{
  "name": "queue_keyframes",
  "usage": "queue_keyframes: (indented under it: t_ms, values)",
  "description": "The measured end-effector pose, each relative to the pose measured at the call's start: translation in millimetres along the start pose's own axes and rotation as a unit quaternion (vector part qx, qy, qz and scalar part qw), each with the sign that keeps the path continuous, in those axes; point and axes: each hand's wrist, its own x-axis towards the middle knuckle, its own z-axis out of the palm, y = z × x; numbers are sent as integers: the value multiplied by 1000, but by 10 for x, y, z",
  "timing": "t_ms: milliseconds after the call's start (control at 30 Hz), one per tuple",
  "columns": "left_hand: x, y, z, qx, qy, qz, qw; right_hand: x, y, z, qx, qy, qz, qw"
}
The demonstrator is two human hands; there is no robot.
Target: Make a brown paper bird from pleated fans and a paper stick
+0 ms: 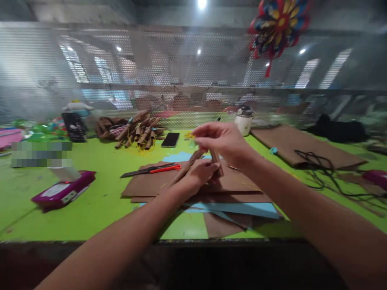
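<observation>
My left hand (202,174) is closed around brown paper rolls. One slim brown paper roll (184,169) slants down to the left beside it, and a shorter brown roll (215,158) stands upright at its fingers. Just above, my right hand (225,139) has thumb and forefinger drawn together in a pinch; what they hold is too small to make out. Beneath both hands lies a stack of brown paper sheets (145,187) with light blue sheets (242,208) under it. Scissors with red-orange handles (165,168) rest on the stack, left of my left hand.
Behind are a bundle of brown paper rolls (143,131) with yellow string, a phone (170,139) and a white jar (243,123). A purple tissue pack (65,190) sits left. To the right are a large brown sheet (305,141) and a black cord (322,169).
</observation>
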Motion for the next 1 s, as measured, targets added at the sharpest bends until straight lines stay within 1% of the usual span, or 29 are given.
queue_keyframes:
  t_ms: [33,67,100,133,167,200,267,367,467,600,733,800,900,1000]
  values:
    - [-2,16,-11,-6,-23,0,1000,23,54,-206,-14,46,-14,999]
    - [-1,37,-31,-26,-20,5,999,40,135,-400,-37,84,-6,996]
    - [3,65,-57,-44,0,17,999,46,239,-573,-68,123,15,990]
    - [11,95,-87,-56,22,32,998,41,358,-718,-112,158,51,980]
    - [23,125,-117,-65,40,47,996,24,484,-830,-156,178,95,967]
    - [36,152,-145,-78,64,58,993,-3,607,-910,-172,186,117,960]
    - [61,191,-188,-89,86,71,990,-65,816,-987,-192,185,140,954]
    - [81,206,-217,-87,109,86,986,-116,1005,-994,-226,155,152,950]
    - [81,207,-227,-83,126,105,983,-56,1110,-974,-271,105,167,942]
    - [74,239,-258,-93,138,134,977,160,1233,-877,-329,15,202,922]
    - [68,284,-293,-95,167,147,970,425,1330,-691,-353,-87,230,903]
    - [68,287,-299,-90,172,148,970,528,1367,-639,-363,-124,243,891]
    - [72,270,-288,-79,171,139,972,603,1421,-683,-377,-153,261,875]
    - [67,261,-264,-74,168,129,975,586,1478,-824,-389,-166,275,863]
